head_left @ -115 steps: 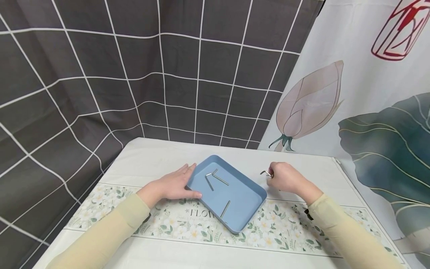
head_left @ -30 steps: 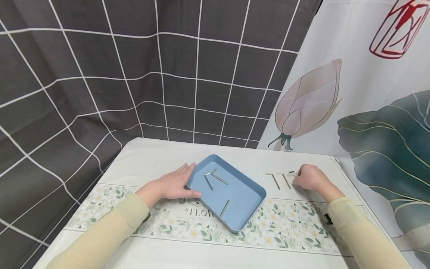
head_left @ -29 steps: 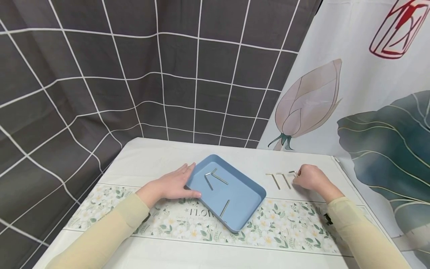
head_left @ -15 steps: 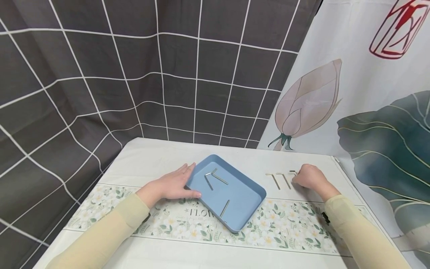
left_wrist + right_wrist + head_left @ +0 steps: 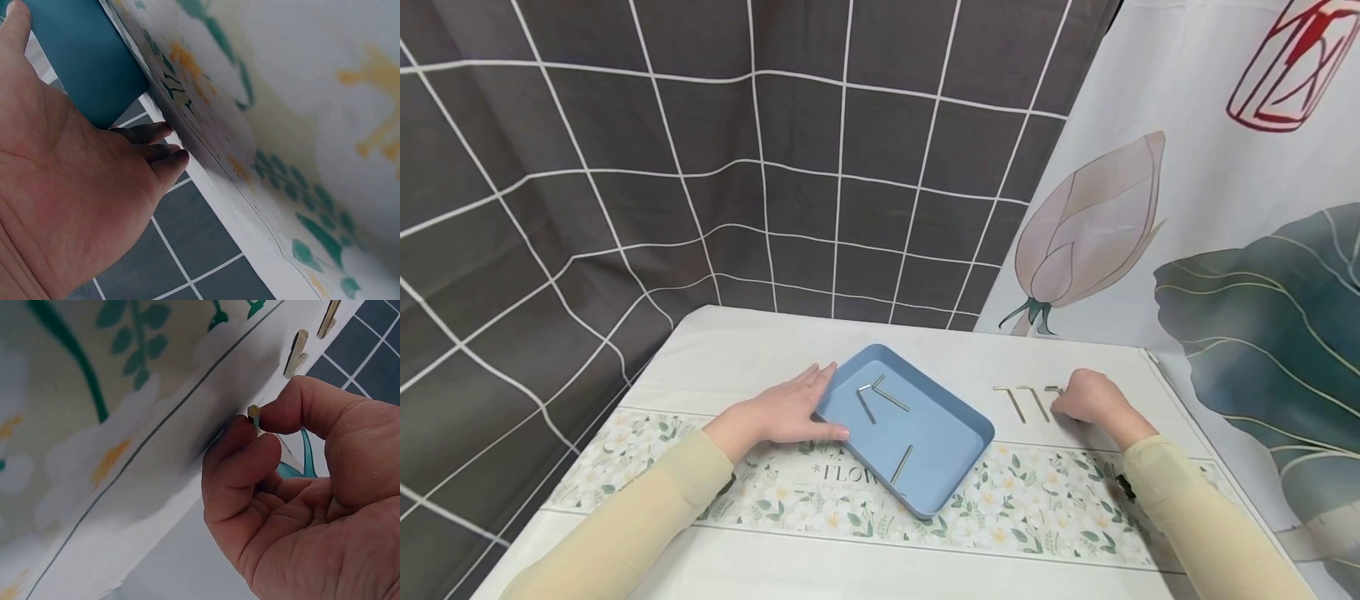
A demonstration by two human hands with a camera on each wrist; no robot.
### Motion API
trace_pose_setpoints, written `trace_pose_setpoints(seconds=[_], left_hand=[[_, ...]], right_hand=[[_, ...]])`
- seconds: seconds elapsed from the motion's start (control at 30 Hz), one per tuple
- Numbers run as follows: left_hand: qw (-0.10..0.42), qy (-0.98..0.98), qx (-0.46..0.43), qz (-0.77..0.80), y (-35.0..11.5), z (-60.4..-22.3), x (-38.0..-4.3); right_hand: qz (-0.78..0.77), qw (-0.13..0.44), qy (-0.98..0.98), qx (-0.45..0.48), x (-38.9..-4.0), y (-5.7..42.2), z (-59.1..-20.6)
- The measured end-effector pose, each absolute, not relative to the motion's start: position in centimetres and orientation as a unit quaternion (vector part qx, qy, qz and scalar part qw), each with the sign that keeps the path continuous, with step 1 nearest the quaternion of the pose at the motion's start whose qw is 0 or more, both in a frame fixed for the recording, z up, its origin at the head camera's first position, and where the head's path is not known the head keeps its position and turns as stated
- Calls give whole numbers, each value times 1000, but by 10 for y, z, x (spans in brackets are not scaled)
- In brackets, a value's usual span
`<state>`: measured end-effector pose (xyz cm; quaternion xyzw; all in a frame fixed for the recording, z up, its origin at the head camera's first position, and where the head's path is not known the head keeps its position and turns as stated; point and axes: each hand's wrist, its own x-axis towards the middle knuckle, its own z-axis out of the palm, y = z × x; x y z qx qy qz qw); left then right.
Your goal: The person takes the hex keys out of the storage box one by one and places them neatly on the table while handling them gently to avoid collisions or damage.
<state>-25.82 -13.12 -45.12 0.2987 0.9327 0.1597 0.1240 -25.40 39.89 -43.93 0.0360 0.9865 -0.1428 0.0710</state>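
Observation:
My left hand (image 5: pixel 790 410) rests against the left side of a blue tray (image 5: pixel 943 454), fingers and thumb extended along its rim. In the left wrist view the palm (image 5: pixel 69 181) shows beside the tray wall (image 5: pixel 87 56). Inside the tray lie three L-shaped hex keys, including one at the back (image 5: pixel 892 399) and one near the front side (image 5: pixel 902 464). Right of the tray, two hex keys lie parallel on the cloth, the nearer one (image 5: pixel 1015 405) closest to it. Beside them my right hand (image 5: pixel 1092 398) pinches another hex key (image 5: pixel 253 412) between thumb and finger, its short arm showing.
A white cloth with a flowered band (image 5: pixel 1000 508) covers the table. Dark gridded fabric (image 5: pixel 790 200) hangs behind and at the left. A white curtain with a printed flower bud (image 5: pixel 1090 225) hangs at the right.
Since the oldest frame, my right hand has moved right, and two hex keys now show on the cloth. Over the last second it has barely shifted. The left hand and tray have stayed put.

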Motion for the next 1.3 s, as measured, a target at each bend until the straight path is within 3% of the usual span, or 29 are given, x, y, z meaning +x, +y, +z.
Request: trace_pose_setpoints(seconds=[1.3], left_hand=[[125,933,296,160,-130,-450,-258]], right_hand=[[-120,83,989,30,-255,395,-440]])
